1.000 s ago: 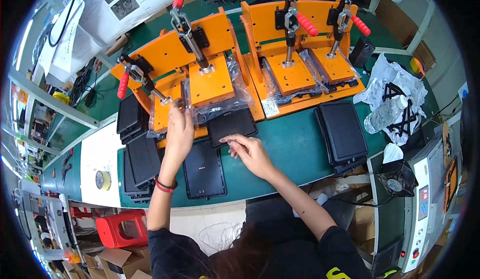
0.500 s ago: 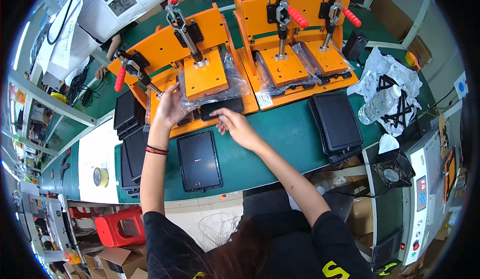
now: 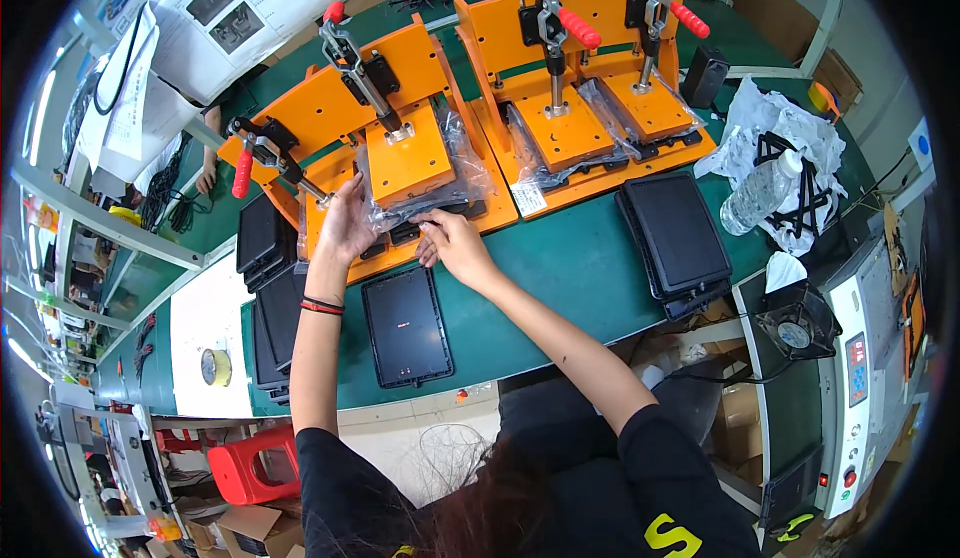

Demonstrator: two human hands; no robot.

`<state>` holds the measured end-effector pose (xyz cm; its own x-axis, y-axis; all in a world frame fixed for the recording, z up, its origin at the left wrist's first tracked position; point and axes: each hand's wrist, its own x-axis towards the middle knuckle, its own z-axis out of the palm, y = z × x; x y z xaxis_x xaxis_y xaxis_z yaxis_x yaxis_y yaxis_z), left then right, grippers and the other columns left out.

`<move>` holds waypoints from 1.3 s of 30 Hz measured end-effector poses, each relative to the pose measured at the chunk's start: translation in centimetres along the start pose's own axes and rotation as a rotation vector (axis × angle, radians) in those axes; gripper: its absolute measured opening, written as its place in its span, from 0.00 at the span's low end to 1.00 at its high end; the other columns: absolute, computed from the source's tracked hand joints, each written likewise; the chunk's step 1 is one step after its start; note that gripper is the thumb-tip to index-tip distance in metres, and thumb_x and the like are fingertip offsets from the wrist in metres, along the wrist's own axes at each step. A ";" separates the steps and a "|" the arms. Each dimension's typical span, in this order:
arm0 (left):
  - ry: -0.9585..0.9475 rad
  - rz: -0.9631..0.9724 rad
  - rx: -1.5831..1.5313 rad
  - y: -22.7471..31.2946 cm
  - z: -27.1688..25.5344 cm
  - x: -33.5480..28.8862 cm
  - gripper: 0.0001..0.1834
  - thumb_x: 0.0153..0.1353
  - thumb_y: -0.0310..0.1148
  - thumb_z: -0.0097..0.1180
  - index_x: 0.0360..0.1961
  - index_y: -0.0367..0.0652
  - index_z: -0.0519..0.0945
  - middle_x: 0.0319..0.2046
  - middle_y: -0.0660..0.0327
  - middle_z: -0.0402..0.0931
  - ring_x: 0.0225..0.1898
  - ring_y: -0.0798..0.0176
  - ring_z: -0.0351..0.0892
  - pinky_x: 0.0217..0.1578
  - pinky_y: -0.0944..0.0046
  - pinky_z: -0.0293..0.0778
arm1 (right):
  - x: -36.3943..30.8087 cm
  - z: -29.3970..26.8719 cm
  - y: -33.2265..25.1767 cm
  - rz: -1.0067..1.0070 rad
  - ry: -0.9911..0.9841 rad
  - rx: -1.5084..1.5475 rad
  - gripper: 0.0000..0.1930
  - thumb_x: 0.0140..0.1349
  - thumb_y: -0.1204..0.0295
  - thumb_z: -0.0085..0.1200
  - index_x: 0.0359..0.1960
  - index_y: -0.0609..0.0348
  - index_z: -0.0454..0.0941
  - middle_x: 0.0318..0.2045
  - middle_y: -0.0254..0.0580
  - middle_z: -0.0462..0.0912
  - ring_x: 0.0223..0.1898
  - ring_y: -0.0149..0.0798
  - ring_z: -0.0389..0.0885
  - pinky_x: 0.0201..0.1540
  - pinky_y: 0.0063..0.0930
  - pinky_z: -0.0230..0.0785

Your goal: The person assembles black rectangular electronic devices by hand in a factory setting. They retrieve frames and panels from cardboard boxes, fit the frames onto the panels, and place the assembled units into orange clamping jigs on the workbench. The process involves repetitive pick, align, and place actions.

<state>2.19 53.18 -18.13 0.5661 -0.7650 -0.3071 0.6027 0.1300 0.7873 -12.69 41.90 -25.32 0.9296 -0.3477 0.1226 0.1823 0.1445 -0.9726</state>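
A toggle-clamp press fixture with an orange pressing plate (image 3: pixel 408 163), wrapped beneath in clear plastic film (image 3: pixel 470 163), stands in front of me. My left hand (image 3: pixel 346 226) is palm up at the plate's left corner, fingers apart, touching the film. Under the plate's near edge lies a flat black panel (image 3: pixel 405 234), mostly hidden by plate and film. My right hand (image 3: pixel 455 246) has its fingers bent together at the panel's near right edge; its fingertips are partly hidden. Just nearer lies a black rectangular casing (image 3: pixel 407 326), inner side up.
Another orange double-clamp fixture (image 3: pixel 565 133) stands to the right. Black casings are stacked at right (image 3: pixel 676 233) and left (image 3: pixel 275 313). A plastic bottle (image 3: pixel 755 198) lies on white wrapping at far right. A tape roll (image 3: pixel 215 367) rests on a white sheet. Another person's hand (image 3: pixel 207 178) shows at far left.
The black panel has slid farther in under the orange plate, and less of it shows. My right hand has moved slightly left with it. My left hand stays at the plate's corner.
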 end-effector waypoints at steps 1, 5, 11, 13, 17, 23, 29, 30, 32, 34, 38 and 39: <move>0.002 0.007 -0.002 0.0 0.2 -0.1 0.23 0.68 0.44 0.41 0.57 0.40 0.66 0.52 0.53 0.73 0.51 0.52 0.74 0.54 0.50 0.70 | 0.2 0.1 -0.2 0.006 0.020 -0.053 0.12 0.69 0.73 0.39 0.46 0.69 0.73 0.21 0.44 0.79 0.21 0.33 0.81 0.23 0.23 0.76; 0.025 0.032 -0.009 -0.2 0.4 -0.1 0.21 0.68 0.41 0.41 0.55 0.38 0.68 0.51 0.53 0.73 0.51 0.53 0.74 0.53 0.53 0.71 | 0.5 -0.3 -1.5 0.066 0.141 -0.138 0.13 0.67 0.74 0.44 0.46 0.73 0.72 0.18 0.48 0.79 0.18 0.35 0.81 0.18 0.26 0.75; 0.160 0.079 0.035 -0.9 -0.4 0.9 0.17 0.68 0.36 0.42 0.51 0.36 0.71 0.48 0.53 0.75 0.48 0.54 0.76 0.52 0.54 0.72 | 0.0 0.6 -0.3 -0.020 0.169 0.378 0.10 0.68 0.74 0.43 0.46 0.69 0.67 0.25 0.49 0.80 0.25 0.38 0.83 0.27 0.28 0.80; 0.197 0.090 0.091 -1.1 -1.0 1.9 0.15 0.68 0.34 0.42 0.48 0.35 0.74 0.45 0.54 0.78 0.45 0.57 0.78 0.49 0.57 0.74 | 1.0 0.6 0.1 -0.073 0.184 0.456 0.10 0.69 0.73 0.42 0.46 0.69 0.65 0.28 0.50 0.79 0.28 0.40 0.83 0.33 0.29 0.80; 0.209 0.206 0.154 -1.3 -2.4 3.3 0.15 0.68 0.33 0.41 0.44 0.32 0.75 0.41 0.54 0.79 0.40 0.60 0.79 0.43 0.62 0.75 | 1.5 0.8 0.7 -0.105 0.175 0.411 0.10 0.69 0.74 0.42 0.39 0.72 0.64 0.30 0.55 0.79 0.32 0.44 0.84 0.38 0.31 0.81; 0.338 0.372 0.270 -2.5 0.7 1.9 0.15 0.67 0.34 0.43 0.43 0.33 0.75 0.40 0.59 0.79 0.39 0.63 0.77 0.41 0.64 0.73 | -0.2 0.2 0.6 0.024 0.200 0.365 0.11 0.68 0.72 0.44 0.36 0.71 0.67 0.29 0.53 0.80 0.32 0.42 0.84 0.36 0.30 0.80; 0.049 0.292 -0.086 -1.4 2.6 0.2 0.19 0.65 0.42 0.45 0.51 0.40 0.72 0.50 0.57 0.74 0.54 0.56 0.70 0.57 0.56 0.64 | -3.8 0.0 0.6 0.080 0.232 0.367 0.11 0.68 0.71 0.46 0.36 0.70 0.68 0.29 0.52 0.80 0.31 0.41 0.83 0.36 0.29 0.80; -0.020 0.256 -0.147 -1.1 3.3 0.1 0.20 0.65 0.42 0.45 0.52 0.41 0.71 0.51 0.56 0.73 0.55 0.55 0.69 0.58 0.55 0.63 | -4.7 -0.2 0.7 0.090 0.247 0.386 0.10 0.67 0.71 0.46 0.36 0.70 0.68 0.30 0.52 0.80 0.31 0.41 0.83 0.36 0.29 0.80; -0.191 0.165 -0.279 -0.5 0.6 0.6 0.23 0.64 0.44 0.46 0.56 0.44 0.69 0.55 0.54 0.71 0.57 0.51 0.68 0.59 0.51 0.61 | -8.0 0.8 -0.4 0.111 0.232 0.472 0.10 0.67 0.71 0.48 0.37 0.69 0.68 0.31 0.51 0.80 0.32 0.40 0.83 0.37 0.31 0.79; -0.250 0.045 -0.394 -0.1 -0.1 1.5 0.24 0.63 0.45 0.47 0.57 0.44 0.69 0.54 0.54 0.71 0.57 0.50 0.68 0.59 0.51 0.61 | -11.6 0.7 -1.0 0.132 0.259 0.467 0.09 0.67 0.70 0.48 0.38 0.66 0.68 0.30 0.47 0.79 0.32 0.38 0.82 0.37 0.30 0.79; -0.142 0.137 -0.309 -0.7 -2.2 4.7 0.22 0.63 0.46 0.47 0.52 0.46 0.72 0.51 0.54 0.75 0.53 0.51 0.73 0.57 0.50 0.65 | -19.4 -1.2 -2.5 0.230 0.377 0.425 0.08 0.68 0.69 0.47 0.38 0.63 0.69 0.26 0.38 0.77 0.23 0.28 0.76 0.25 0.19 0.68; 0.001 0.224 -0.239 -1.0 -0.8 5.3 0.20 0.64 0.46 0.45 0.52 0.46 0.73 0.51 0.56 0.75 0.53 0.52 0.73 0.56 0.50 0.66 | -21.2 -2.2 -2.8 0.209 0.384 0.387 0.08 0.68 0.69 0.47 0.39 0.62 0.69 0.25 0.37 0.76 0.22 0.26 0.75 0.23 0.18 0.65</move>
<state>5.05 49.55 -20.95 0.7002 -0.6999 -0.1412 0.5778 0.4393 0.6879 -33.58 46.80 -25.62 0.7886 -0.5760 -0.2151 0.1787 0.5493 -0.8163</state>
